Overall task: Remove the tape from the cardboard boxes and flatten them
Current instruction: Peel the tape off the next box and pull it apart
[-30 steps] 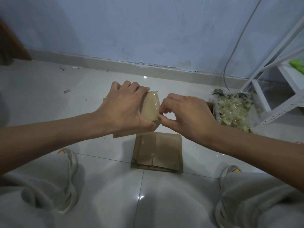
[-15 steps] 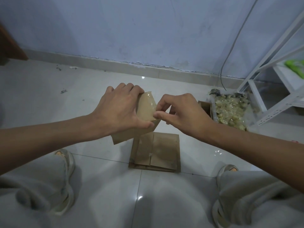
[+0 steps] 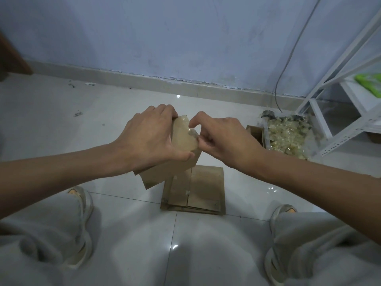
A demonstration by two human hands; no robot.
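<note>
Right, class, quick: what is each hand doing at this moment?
Left hand: grips the cardboard box, holding it up.
Right hand: pinches the tape on the box.

You face a pale blue wall [image 3: 185, 34] above a glossy white tiled floor [image 3: 51, 124], white metal shelf [image 3: 338, 83] at right

right hand [image 3: 223, 139] | shifted from box's [image 3: 181, 149] lower edge | now pinching tape [image 3: 184, 132] mid-face
</note>
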